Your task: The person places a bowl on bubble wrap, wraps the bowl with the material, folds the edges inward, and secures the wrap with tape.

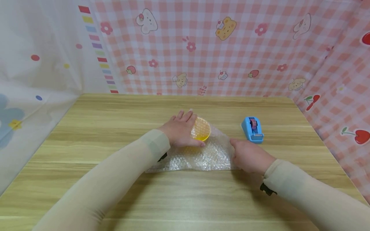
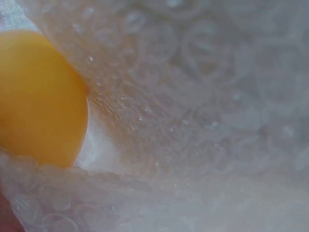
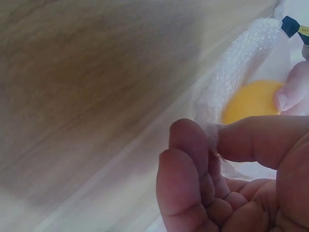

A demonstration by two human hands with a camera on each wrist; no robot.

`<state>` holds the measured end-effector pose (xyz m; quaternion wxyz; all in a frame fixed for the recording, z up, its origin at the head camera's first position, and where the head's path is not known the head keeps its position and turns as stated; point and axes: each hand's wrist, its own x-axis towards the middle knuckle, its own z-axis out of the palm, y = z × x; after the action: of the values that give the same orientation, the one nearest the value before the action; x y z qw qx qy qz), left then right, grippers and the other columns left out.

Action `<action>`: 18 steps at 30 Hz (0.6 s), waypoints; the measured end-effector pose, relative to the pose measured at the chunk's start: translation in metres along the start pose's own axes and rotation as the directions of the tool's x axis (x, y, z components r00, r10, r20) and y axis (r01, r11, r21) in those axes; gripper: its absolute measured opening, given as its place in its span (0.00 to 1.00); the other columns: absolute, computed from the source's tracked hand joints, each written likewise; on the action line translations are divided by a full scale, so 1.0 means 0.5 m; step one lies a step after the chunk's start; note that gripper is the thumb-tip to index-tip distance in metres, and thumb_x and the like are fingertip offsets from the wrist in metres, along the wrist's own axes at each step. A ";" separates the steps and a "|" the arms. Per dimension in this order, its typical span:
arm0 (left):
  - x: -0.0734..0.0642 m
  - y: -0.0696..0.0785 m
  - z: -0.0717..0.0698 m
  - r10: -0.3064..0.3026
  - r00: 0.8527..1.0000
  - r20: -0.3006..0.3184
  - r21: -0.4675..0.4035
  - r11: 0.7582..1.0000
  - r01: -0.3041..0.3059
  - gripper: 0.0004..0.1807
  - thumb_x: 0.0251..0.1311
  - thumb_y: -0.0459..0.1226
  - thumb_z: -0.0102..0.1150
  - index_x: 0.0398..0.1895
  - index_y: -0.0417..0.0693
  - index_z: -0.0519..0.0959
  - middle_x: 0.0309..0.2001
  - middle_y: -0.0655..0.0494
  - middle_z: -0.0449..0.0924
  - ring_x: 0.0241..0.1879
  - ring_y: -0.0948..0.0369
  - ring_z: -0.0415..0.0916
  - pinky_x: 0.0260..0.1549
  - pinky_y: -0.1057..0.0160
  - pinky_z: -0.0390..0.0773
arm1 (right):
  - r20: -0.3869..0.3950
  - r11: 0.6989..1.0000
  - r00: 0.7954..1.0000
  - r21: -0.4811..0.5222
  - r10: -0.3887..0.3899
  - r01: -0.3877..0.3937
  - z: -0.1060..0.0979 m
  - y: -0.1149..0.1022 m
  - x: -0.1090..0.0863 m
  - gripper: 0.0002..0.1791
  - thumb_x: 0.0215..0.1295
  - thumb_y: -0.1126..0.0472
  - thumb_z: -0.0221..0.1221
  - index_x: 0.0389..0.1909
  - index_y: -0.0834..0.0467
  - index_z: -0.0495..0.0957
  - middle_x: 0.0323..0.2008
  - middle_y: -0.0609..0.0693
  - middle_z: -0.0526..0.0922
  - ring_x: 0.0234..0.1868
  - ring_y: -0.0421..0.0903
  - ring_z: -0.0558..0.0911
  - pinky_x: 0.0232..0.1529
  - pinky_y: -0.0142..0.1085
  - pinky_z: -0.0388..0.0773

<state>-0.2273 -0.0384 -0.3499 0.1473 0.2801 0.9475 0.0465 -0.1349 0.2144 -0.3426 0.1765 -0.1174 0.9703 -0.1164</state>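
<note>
A round yellow bowl-like thing (image 1: pixel 203 138) lies on a sheet of bubble wrap (image 1: pixel 202 158), and part of the sheet covers its face. My left hand (image 1: pixel 180 131) rests on it from the left, fingers spread and fairly straight, thumb at its near edge. In the left wrist view the smooth yellow side (image 2: pixel 41 99) shows between folds of wrap (image 2: pixel 193 96). At the sheet's right end my right hand (image 1: pixel 251 156) pinches the edge of the wrap between thumb and forefinger. That pinch shows close up in the right wrist view, the other fingers (image 3: pixel 178 188) curled.
A blue tape dispenser (image 1: pixel 252 130) with a pink roll stands beyond my right hand. The wood-grain table (image 1: pixel 185 199) reaches back to a pink checked cloth (image 1: pixel 202 57). A white cloth (image 1: pixel 40 77) hangs along the left side.
</note>
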 end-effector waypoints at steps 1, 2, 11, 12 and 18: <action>0.000 0.000 0.000 0.001 1.000 -0.002 -0.001 1.000 -0.001 0.70 0.56 0.80 0.51 0.87 0.47 0.38 0.87 0.47 0.30 0.85 0.40 0.31 0.82 0.38 0.44 | 0.002 1.000 1.000 0.006 0.004 -0.004 -0.001 0.000 -0.001 0.35 0.70 0.68 0.60 0.75 0.74 0.63 0.69 0.70 0.76 0.48 0.51 0.82 0.58 0.52 0.84; 0.000 0.000 0.000 0.001 1.000 -0.001 0.002 1.000 -0.001 0.70 0.56 0.80 0.50 0.87 0.47 0.38 0.87 0.47 0.30 0.85 0.40 0.31 0.82 0.39 0.44 | 0.001 1.000 1.000 0.006 0.003 -0.003 -0.002 0.000 -0.002 0.36 0.70 0.68 0.60 0.75 0.75 0.62 0.69 0.70 0.76 0.47 0.51 0.82 0.57 0.52 0.84; 0.001 -0.001 0.001 0.006 1.000 -0.006 0.005 1.000 -0.006 0.70 0.56 0.81 0.50 0.87 0.47 0.39 0.88 0.46 0.30 0.85 0.39 0.33 0.82 0.38 0.44 | -0.022 1.000 0.999 0.010 -0.024 0.024 -0.008 -0.005 -0.006 0.35 0.70 0.67 0.60 0.74 0.75 0.63 0.63 0.70 0.80 0.39 0.48 0.82 0.46 0.44 0.85; 0.001 -0.001 0.001 0.007 1.000 -0.007 0.006 1.000 -0.007 0.70 0.56 0.81 0.50 0.87 0.47 0.39 0.88 0.46 0.31 0.85 0.39 0.33 0.82 0.38 0.45 | -0.019 1.000 1.000 0.019 -0.021 0.021 -0.009 -0.005 -0.006 0.35 0.70 0.67 0.60 0.75 0.75 0.63 0.61 0.69 0.81 0.38 0.47 0.81 0.43 0.42 0.85; 0.001 0.000 0.001 0.006 1.000 -0.008 0.011 1.000 -0.006 0.70 0.57 0.80 0.50 0.87 0.47 0.39 0.88 0.46 0.31 0.85 0.39 0.33 0.82 0.38 0.45 | -0.012 0.996 1.000 0.085 0.001 0.000 -0.016 -0.008 -0.004 0.35 0.70 0.67 0.59 0.76 0.71 0.62 0.42 0.57 0.85 0.30 0.45 0.79 0.28 0.36 0.78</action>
<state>-0.2277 -0.0381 -0.3506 0.1419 0.2837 0.9474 0.0426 -0.1351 0.2129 -0.3336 0.1753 -0.1089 0.9656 -0.1584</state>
